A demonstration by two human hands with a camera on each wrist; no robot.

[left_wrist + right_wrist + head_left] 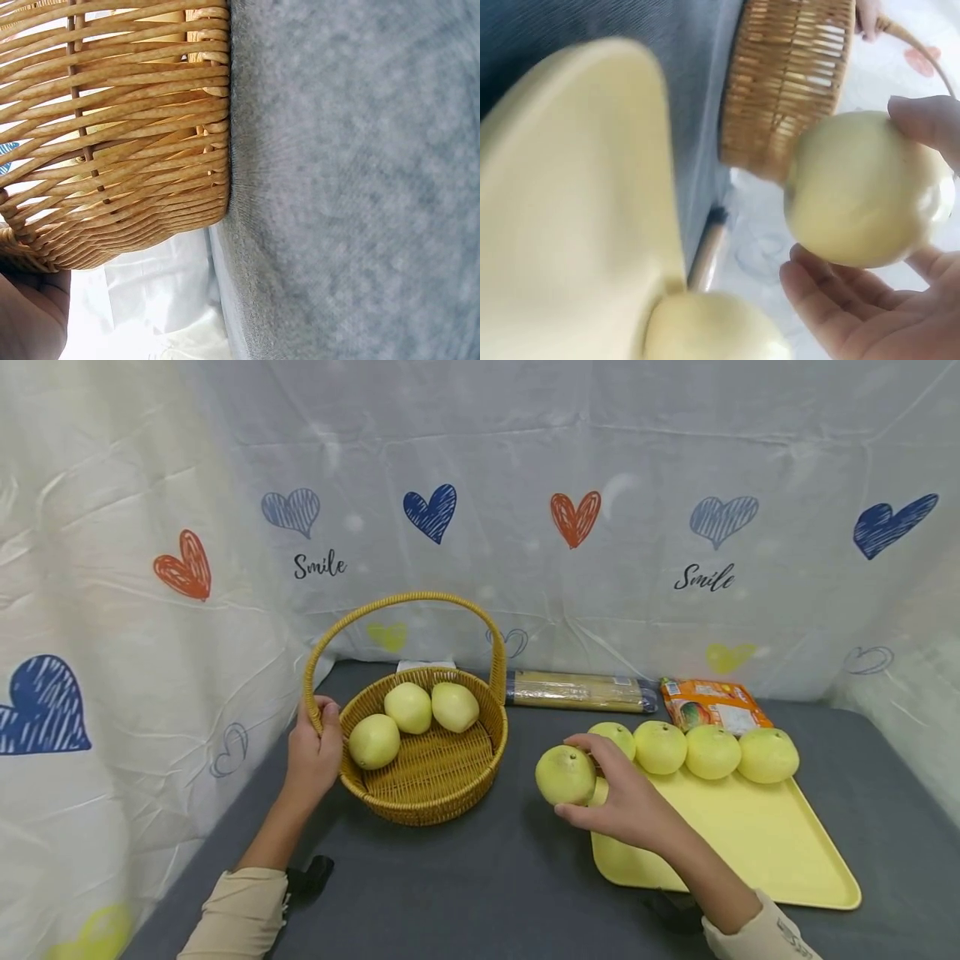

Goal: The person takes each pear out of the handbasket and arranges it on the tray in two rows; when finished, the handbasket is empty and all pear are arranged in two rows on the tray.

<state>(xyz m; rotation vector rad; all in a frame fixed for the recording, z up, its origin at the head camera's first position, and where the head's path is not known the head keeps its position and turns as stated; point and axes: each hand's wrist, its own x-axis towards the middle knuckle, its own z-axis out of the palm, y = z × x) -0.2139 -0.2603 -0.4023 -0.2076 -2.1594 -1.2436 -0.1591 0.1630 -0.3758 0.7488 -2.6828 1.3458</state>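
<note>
My left hand (315, 752) grips the wicker basket (431, 810) at its left rim, where the tall arched handle (405, 599) meets it. Three pale yellow-green fruits lie inside, toward the back and left. Between the thumb and fingers of my right hand (626, 797) is another round, smooth yellow-green fruit (565, 775), raised over the left edge of the yellow tray (750, 835). In the right wrist view this held fruit (866, 187) overlaps the basket behind it. Several like fruits (712, 752) line the tray's back edge, one partly hidden by my right hand.
Behind the tray lie an orange snack packet (716, 703) and a long plastic-wrapped bundle (577, 692). A dark grey cloth (450, 893) covers the table. White curtain with printed hearts (510, 460) hangs close along the back and sides.
</note>
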